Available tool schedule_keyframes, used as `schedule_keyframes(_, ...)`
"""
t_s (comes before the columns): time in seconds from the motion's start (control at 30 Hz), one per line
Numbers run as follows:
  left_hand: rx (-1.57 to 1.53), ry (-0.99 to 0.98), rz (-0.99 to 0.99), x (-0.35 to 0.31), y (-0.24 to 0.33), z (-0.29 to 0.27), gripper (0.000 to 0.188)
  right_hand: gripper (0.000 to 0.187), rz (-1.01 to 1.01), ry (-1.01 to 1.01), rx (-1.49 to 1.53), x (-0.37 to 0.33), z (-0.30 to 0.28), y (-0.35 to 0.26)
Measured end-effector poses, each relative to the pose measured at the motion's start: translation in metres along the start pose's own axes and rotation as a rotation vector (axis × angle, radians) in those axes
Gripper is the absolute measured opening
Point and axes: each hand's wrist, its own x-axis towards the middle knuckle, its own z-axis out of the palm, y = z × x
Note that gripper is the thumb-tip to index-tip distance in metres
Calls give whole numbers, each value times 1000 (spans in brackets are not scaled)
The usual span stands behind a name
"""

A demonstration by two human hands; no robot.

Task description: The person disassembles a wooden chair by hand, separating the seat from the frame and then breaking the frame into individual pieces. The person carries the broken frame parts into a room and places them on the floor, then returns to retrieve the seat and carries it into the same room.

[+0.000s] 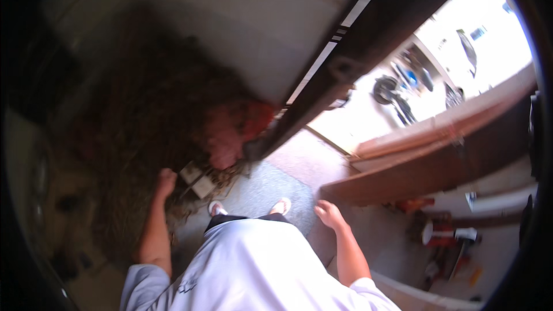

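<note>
The brown panel's [426,173] long axis ran forward and rightward from just beyond the right grip [329,213], the nearer one, while a pale block [203,186] showed right of the left grip [167,182], both curled, contents impossible to tell.

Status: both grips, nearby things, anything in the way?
Left grip: near pale object, hold unclear. Right grip: beside wooden panel, contact unclear. Dark brushy heap at left.
</note>
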Motion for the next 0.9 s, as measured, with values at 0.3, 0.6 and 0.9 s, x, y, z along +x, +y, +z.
schedule_keyframes(0.3,104,-194,-73,20,135,33,38,50,-8,-76,163,63,-72,46)
schedule_keyframes(0.6,567,-1223,-392,-94,176,196,22,46,-188,-88,148,194,-247,72)
schedule_keyframes(0.9,604,-1021,-71,195,370,382,28,45,132,293,212,436,-373,190)
